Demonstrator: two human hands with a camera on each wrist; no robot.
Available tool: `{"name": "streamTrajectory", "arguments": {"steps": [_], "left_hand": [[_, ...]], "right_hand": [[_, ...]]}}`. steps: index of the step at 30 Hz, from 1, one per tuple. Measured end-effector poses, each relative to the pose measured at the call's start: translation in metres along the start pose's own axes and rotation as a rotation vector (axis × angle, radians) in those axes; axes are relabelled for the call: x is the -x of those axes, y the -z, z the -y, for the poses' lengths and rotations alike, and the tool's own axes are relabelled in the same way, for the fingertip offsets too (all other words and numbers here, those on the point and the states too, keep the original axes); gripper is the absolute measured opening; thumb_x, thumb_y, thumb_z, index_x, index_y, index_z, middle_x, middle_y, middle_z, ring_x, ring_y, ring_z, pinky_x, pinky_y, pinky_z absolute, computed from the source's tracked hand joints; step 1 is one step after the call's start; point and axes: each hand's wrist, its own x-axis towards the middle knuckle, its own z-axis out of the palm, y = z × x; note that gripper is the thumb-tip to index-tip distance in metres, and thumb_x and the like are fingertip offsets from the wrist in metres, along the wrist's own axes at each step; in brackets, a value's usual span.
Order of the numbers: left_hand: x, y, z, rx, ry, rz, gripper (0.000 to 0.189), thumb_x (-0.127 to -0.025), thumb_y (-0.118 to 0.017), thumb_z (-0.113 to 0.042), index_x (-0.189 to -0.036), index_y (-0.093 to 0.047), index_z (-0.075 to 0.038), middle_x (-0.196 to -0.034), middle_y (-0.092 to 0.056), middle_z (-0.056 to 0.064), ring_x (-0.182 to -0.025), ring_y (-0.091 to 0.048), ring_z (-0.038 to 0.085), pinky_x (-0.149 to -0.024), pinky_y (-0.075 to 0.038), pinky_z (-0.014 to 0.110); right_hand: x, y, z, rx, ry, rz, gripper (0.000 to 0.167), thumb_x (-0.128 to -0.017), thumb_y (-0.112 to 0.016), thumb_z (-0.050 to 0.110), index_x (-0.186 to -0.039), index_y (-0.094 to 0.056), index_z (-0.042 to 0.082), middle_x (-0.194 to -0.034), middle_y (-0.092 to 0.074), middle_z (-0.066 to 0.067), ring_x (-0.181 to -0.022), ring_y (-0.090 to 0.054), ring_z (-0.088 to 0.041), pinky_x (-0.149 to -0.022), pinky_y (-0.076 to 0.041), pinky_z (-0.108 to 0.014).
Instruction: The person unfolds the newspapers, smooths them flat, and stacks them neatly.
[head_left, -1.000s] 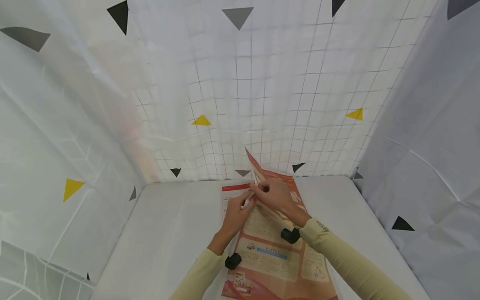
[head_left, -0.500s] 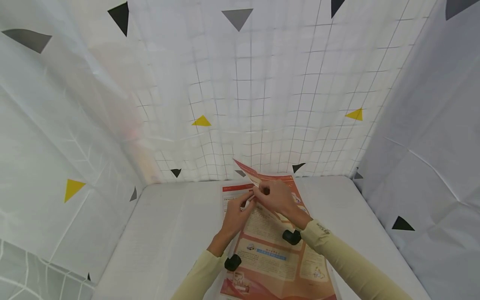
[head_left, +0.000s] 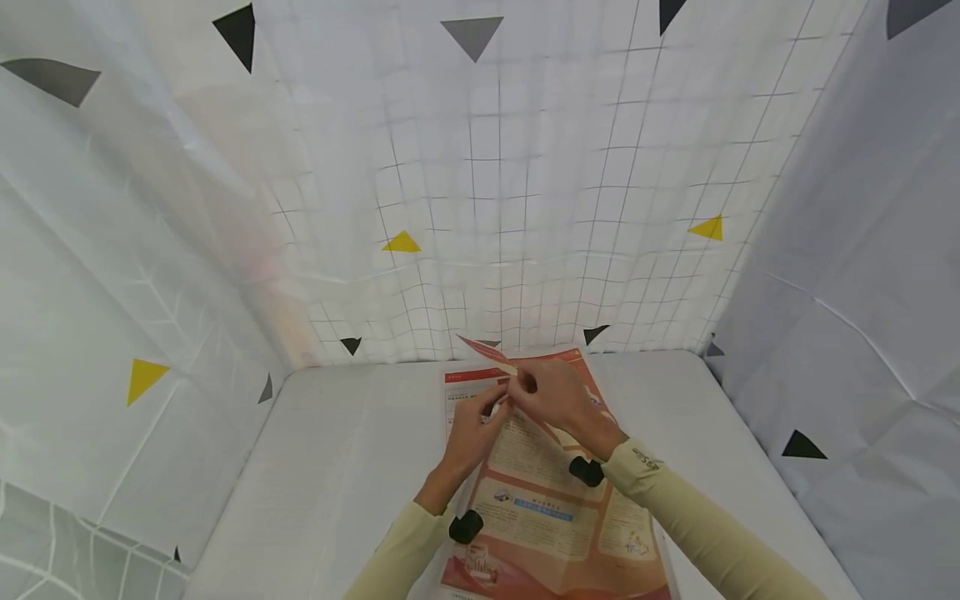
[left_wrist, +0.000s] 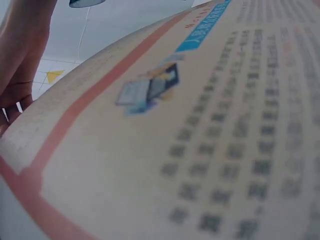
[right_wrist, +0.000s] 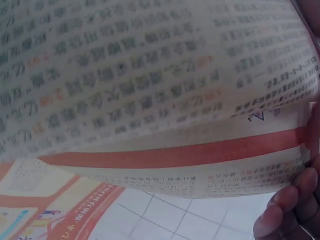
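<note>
A newspaper (head_left: 540, 521) with orange, beige and red printed pages lies lengthwise in the head view. At its upper left my left hand (head_left: 468, 429) pinches the sheet's edge between thumb and fingertips. Close beside it, my right hand (head_left: 558, 396) pinches a raised part of the sheet, whose red-edged corner (head_left: 483, 346) sticks up to the left. The left wrist view shows the bowed page (left_wrist: 115, 165) up close, with part of a hand (left_wrist: 17, 65) at the left edge. Curled fingers (right_wrist: 285, 212) hold bent layers of the newspaper (right_wrist: 125, 85) in the right wrist view.
The newspaper rests on a white-covered table (head_left: 337, 467). White sheeting with a grid and triangles forms the back wall (head_left: 555, 192), and more sheeting hangs at both sides. A dark wrist camera (head_left: 467, 527) sits near the left cuff, another camera (head_left: 587, 472) near the right.
The raised red corner has tipped down and to the left. My right hand has shifted slightly rightward, still pinching the sheet. My left hand has stayed almost in place.
</note>
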Motion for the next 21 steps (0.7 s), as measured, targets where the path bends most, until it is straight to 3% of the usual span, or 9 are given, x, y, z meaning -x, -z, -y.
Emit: {"name": "streamTrajectory", "arguments": {"steps": [5, 10, 12, 13, 17, 21], "left_hand": [[0.002, 0.000, 0.005, 0.061, 0.072, 0.038, 0.038, -0.110, -0.046, -0.038, -0.140, -0.064, -0.026, -0.119, -0.077, 0.000, -0.090, -0.068, 0.006, -0.078, -0.055, 0.022], [0.002, 0.001, 0.013, 0.135, 0.124, 0.041, 0.047, -0.113, -0.030, -0.041, -0.139, -0.065, -0.024, -0.122, -0.076, 0.002, -0.105, -0.070, 0.014, -0.094, -0.056, 0.032], [0.002, 0.002, 0.020, 0.120, 0.131, 0.051, 0.048, -0.114, -0.029, -0.040, -0.140, -0.064, -0.021, -0.130, -0.073, 0.003, -0.115, -0.068, 0.019, -0.101, -0.055, 0.038], [0.003, 0.002, 0.024, 0.096, 0.137, 0.067, 0.048, -0.113, -0.030, -0.041, -0.141, -0.063, -0.019, -0.127, -0.074, 0.005, -0.113, -0.069, 0.022, -0.099, -0.056, 0.041], [0.012, 0.001, 0.048, -0.043, 0.142, 0.202, 0.046, -0.111, -0.041, -0.037, -0.148, -0.054, -0.012, -0.136, -0.068, 0.014, -0.121, -0.067, 0.032, -0.102, -0.055, 0.051], [0.026, -0.006, 0.074, -0.116, 0.122, 0.355, 0.052, -0.109, -0.045, -0.033, -0.152, -0.045, -0.003, -0.151, -0.054, 0.022, -0.138, -0.054, 0.042, -0.113, -0.044, 0.061]], "right_hand": [[0.000, 0.004, -0.001, 0.007, 0.032, -0.014, 0.032, -0.096, -0.059, 0.020, -0.066, -0.049, 0.021, -0.054, -0.043, 0.009, -0.049, -0.034, -0.004, -0.051, -0.028, -0.021], [0.001, 0.008, -0.003, -0.001, 0.005, -0.008, 0.033, -0.098, -0.057, 0.022, -0.067, -0.048, 0.023, -0.055, -0.040, 0.010, -0.049, -0.035, -0.004, -0.052, -0.029, -0.022], [0.002, 0.010, -0.004, 0.006, -0.005, -0.014, 0.033, -0.098, -0.057, 0.024, -0.066, -0.048, 0.024, -0.054, -0.039, 0.010, -0.048, -0.036, -0.004, -0.052, -0.029, -0.022], [0.002, 0.011, -0.004, 0.010, -0.004, -0.020, 0.033, -0.098, -0.057, 0.024, -0.066, -0.048, 0.025, -0.054, -0.039, 0.011, -0.048, -0.036, -0.004, -0.051, -0.028, -0.022], [0.001, 0.012, -0.007, 0.010, 0.020, -0.067, 0.035, -0.096, -0.058, 0.023, -0.063, -0.047, 0.025, -0.052, -0.040, 0.011, -0.046, -0.036, -0.003, -0.050, -0.029, -0.022], [-0.001, 0.014, -0.009, 0.009, 0.053, -0.126, 0.035, -0.094, -0.060, 0.020, -0.062, -0.047, 0.024, -0.052, -0.043, 0.012, -0.047, -0.037, -0.001, -0.049, -0.030, -0.022]]}}
